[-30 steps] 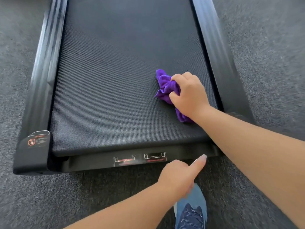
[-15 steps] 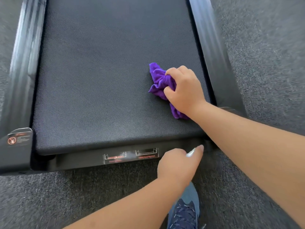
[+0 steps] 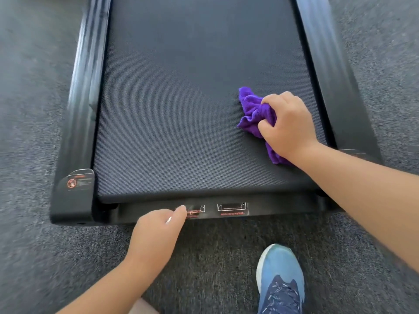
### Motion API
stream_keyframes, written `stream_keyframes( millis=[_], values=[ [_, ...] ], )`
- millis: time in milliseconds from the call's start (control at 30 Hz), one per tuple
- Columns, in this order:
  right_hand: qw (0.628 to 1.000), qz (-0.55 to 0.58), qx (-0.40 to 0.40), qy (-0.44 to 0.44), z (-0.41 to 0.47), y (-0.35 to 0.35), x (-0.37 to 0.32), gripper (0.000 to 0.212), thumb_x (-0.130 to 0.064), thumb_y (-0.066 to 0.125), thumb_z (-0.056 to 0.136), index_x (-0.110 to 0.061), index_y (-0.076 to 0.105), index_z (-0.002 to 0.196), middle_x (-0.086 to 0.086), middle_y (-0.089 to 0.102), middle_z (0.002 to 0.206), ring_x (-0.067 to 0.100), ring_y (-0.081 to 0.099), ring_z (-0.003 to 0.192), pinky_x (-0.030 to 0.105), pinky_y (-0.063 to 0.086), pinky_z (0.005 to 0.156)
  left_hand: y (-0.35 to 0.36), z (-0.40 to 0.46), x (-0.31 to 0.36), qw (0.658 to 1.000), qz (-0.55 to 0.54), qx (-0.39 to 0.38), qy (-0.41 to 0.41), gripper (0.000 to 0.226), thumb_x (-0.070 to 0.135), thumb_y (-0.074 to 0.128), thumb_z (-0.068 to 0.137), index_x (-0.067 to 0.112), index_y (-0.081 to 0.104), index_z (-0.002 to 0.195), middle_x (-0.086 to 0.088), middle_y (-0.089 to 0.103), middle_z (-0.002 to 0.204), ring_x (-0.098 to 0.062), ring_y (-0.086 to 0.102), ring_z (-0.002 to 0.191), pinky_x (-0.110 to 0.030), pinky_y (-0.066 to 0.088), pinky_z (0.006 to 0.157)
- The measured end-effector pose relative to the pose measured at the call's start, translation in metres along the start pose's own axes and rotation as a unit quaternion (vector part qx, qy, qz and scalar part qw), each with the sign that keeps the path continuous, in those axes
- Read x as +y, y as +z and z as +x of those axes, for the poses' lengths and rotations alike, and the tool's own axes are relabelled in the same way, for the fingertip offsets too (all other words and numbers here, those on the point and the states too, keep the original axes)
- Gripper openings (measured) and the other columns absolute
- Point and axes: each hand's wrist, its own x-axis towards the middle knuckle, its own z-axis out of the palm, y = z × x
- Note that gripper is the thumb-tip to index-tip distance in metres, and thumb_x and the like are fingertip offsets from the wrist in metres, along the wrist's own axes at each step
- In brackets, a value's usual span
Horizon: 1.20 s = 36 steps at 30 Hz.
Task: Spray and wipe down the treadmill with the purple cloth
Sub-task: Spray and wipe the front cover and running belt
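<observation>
Since the earlier frame, left hand (image 3: 156,234) had shifted leftward, loosely curled, holding nothing. Right hand (image 3: 286,125) gripped the bunched purple cloth (image 3: 254,112) against the treadmill (image 3: 181,98) belt. Cloth judged soft, light; best held bunched.

Grey carpet (image 3: 34,98), treadmill (image 3: 86,87), shoe (image 3: 281,275)

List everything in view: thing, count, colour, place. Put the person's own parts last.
treadmill belt: one, dark grey, centre, running away from the camera.
side rails: two, black, along the belt's left and right edges.
warning sticker: one, orange on black, on the near left corner cap.
diagram labels: two, white and red, on the near end bar.
purple cloth: one, bunched on the belt near the right rail.
carpet: grey, all around the treadmill.
shoe: one, blue, on the carpet at bottom right.
right hand: grips the cloth against the belt.
left hand: loosely curled by the end bar, holding nothing.
</observation>
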Motion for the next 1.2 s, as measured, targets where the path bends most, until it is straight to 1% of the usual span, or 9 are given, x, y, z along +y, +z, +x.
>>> stream_keyframes(
  millis=[233,400,533,700,900,967,1033,1100,1200],
  values=[
    [1.000,-0.013,0.002,0.003,-0.002,0.000,-0.001,0.039,-0.029,0.057,0.080,-0.016,0.066,0.116,0.010,0.058,0.105,0.035,0.051,0.094,0.041,0.045,0.082,-0.027,-0.007,-0.037,0.983,-0.073,0.067,-0.155,0.065,0.056,0.046,0.098,0.011,0.046,0.051,-0.005,0.051,0.047,-0.023,0.054,0.049,-0.038,0.048,0.061],
    [1.000,-0.015,0.002,0.007,-0.002,-0.002,-0.003,0.042,-0.032,0.054,0.080,-0.016,0.065,0.117,0.012,0.059,0.107,0.038,0.053,0.097,0.045,0.049,0.085,-0.039,-0.001,-0.042,0.980,-0.100,0.108,-0.137,0.060,0.040,0.047,0.096,0.014,0.046,0.042,-0.007,0.051,0.045,-0.028,0.055,0.050,-0.037,0.045,0.061],
    [1.000,-0.024,0.003,0.012,-0.004,-0.001,-0.004,0.040,-0.029,0.057,0.082,-0.016,0.065,0.119,0.012,0.059,0.110,0.037,0.053,0.098,0.041,0.045,0.083,-0.046,0.004,-0.038,0.972,-0.131,0.138,-0.136,0.064,0.055,0.047,0.097,0.015,0.048,0.047,-0.005,0.054,0.048,-0.036,0.061,0.058,-0.041,0.047,0.065],
    [0.998,-0.004,-0.027,0.052,-0.004,-0.010,-0.008,0.037,-0.026,0.064,0.082,-0.019,0.066,0.118,0.010,0.057,0.107,0.036,0.054,0.099,0.039,0.043,0.086,-0.051,-0.008,-0.023,0.984,-0.090,0.146,-0.049,0.074,0.077,0.034,0.090,0.010,0.049,0.062,-0.011,0.060,0.063,-0.036,0.062,0.070,-0.046,0.048,0.067],
    [0.997,-0.010,-0.049,0.054,-0.037,-0.036,-0.002,0.033,-0.016,0.073,0.081,-0.019,0.070,0.113,0.000,0.052,0.092,0.029,0.055,0.089,0.035,0.040,0.078,-0.057,-0.006,0.018,0.977,-0.122,0.156,0.082,0.075,0.076,0.037,0.091,0.004,0.051,0.078,-0.019,0.054,0.073,-0.038,0.051,0.072,-0.053,0.045,0.067],
    [0.997,-0.005,-0.041,0.064,-0.051,-0.041,0.000,0.032,-0.015,0.073,0.081,-0.019,0.070,0.112,0.000,0.053,0.092,0.029,0.055,0.090,0.035,0.041,0.079,-0.052,0.003,0.031,0.969,-0.155,0.154,0.114,0.050,0.066,0.055,0.089,0.017,0.052,0.082,-0.013,0.054,0.076,-0.033,0.051,0.071,-0.051,0.047,0.066],
    [0.997,0.002,-0.037,0.072,-0.063,-0.043,-0.001,0.033,-0.012,0.073,0.080,-0.017,0.070,0.113,0.003,0.056,0.094,0.029,0.055,0.092,0.038,0.044,0.082,-0.042,0.013,0.046,0.964,-0.174,0.146,0.135,0.020,0.038,0.067,0.087,0.027,0.051,0.089,-0.007,0.055,0.086,-0.032,0.054,0.077,-0.056,0.053,0.071],
    [0.995,0.015,-0.039,0.090,-0.075,-0.047,-0.003,0.035,-0.009,0.073,0.080,-0.016,0.070,0.114,0.004,0.058,0.097,0.029,0.056,0.094,0.037,0.043,0.083,-0.030,0.021,0.062,0.960,-0.189,0.127,0.162,0.021,0.015,0.063,0.087,0.030,0.050,0.093,-0.005,0.054,0.094,-0.033,0.054,0.083,-0.058,0.053,0.074],
    [0.993,0.026,-0.032,0.108,-0.100,-0.058,-0.005,0.037,-0.007,0.074,0.079,-0.016,0.069,0.115,0.003,0.060,0.101,0.029,0.057,0.096,0.036,0.043,0.084,-0.016,0.028,0.090,0.953,-0.206,0.109,0.195,0.023,0.015,0.063,0.095,0.033,0.053,0.102,0.005,0.057,0.100,-0.027,0.058,0.088,-0.054,0.054,0.082]
  ],
)
